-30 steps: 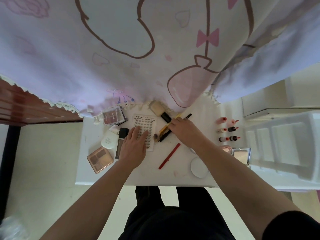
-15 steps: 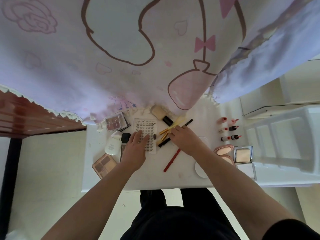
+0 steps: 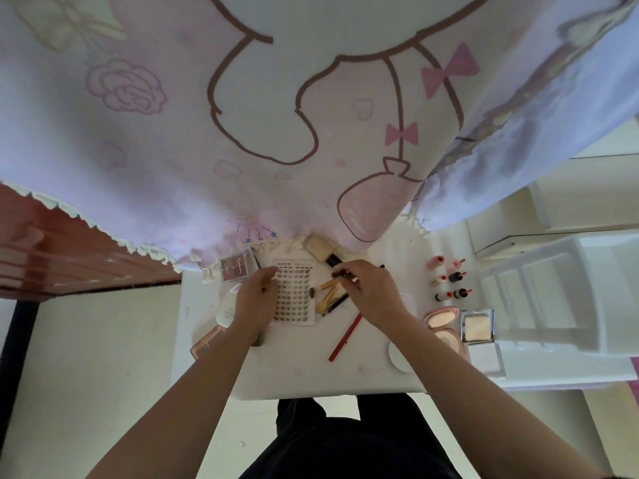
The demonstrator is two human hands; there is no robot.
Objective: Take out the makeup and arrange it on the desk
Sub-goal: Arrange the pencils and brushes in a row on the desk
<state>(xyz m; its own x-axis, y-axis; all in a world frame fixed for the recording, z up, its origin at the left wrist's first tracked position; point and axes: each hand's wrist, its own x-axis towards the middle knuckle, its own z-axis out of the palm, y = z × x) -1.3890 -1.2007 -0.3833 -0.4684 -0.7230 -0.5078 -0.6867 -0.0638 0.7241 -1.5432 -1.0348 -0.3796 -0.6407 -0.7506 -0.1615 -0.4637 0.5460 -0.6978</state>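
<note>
Pinching a slim dark stick (image 3: 340, 275) in the right hand (image 3: 366, 292), just above the loose pile of gold-handled brushes (image 3: 330, 296) near the far edge of the desk (image 3: 311, 375). Curling the left hand (image 3: 256, 300) over the left border of the lash card (image 3: 294, 293); cannot tell whether gripping anything.

Beyond the hands: big pale-bristled brush (image 3: 318, 248) and blush palette (image 3: 237, 267) along the far edge, white bottle (image 3: 225, 311) and pink palette (image 3: 206, 340) toward the left edge, red pencil (image 3: 345, 337) slanting mid-desk. Toward the right edge, 6 small bottles (image 3: 456, 276) standing in 2 tidy columns, with open compacts (image 3: 442, 318) in front of them.

Judging by this: most makeup apparently out, right side ordered. Left to do: straightening the brush pile, the red pencil and the left-side pieces.
</note>
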